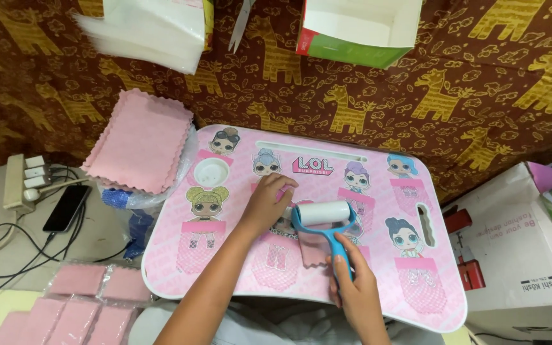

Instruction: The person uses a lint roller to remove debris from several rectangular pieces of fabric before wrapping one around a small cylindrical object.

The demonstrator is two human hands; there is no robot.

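My right hand (354,287) grips the blue handle of a lint roller (322,214), whose white roll rests on a small pink cloth (314,246) lying on a pink lap table (174,268) printed with cartoon dolls. My left hand (268,203) presses down on the table just left of the roller, fingers curled over the cloth's far edge. Most of the cloth is hidden by the roller and my hands.
A stack of pink scalloped cloths (140,140) sits at the table's left. Packaged pink cloths (84,300) lie at the lower left. A phone (66,207), cables and a power strip (22,182) are further left. Cardboard boxes (519,249) stand at right; an open box (352,29) and plastic bags (151,29) lie beyond.
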